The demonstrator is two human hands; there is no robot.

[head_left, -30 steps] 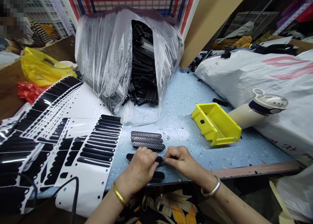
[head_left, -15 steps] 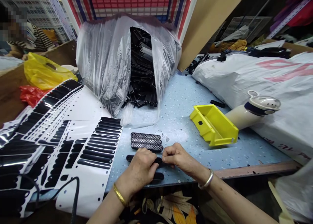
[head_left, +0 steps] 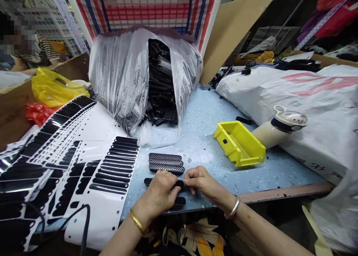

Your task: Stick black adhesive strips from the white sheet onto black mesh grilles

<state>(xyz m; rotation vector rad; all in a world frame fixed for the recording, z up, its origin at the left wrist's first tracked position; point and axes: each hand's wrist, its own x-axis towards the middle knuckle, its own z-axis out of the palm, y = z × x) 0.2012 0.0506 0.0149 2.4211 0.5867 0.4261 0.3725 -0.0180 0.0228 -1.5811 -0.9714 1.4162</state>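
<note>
My left hand (head_left: pixel 160 190) is closed over a long black plastic strip (head_left: pixel 147 181) with rounded ends, lying crosswise on the table. The middle of the strip is hidden under my fingers. At its right end, my right hand (head_left: pixel 197 179) has thumb and forefinger pinched together; what is between them, if anything, is too small to make out. Nearer me, another black strip (head_left: pixel 180 201) shows its right end below my left hand. Just beyond my hands lie several black strips with a lattice pattern (head_left: pixel 165 163), side by side.
White sheets (head_left: pixel 97 211) bearing black strip-shaped stickers cover the left side. A clear plastic bag (head_left: pixel 120 73) full of black parts stands behind. Right of my hands are a yellow bin (head_left: pixel 239 144), a bottle (head_left: pixel 268 133) and a big white sack (head_left: pixel 316 110). Someone sits far left.
The view has shifted slightly. My left hand keeps its hold on the strip, and my right hand stays pinched at the strip's right end with its lower fingers slightly moved.
</note>
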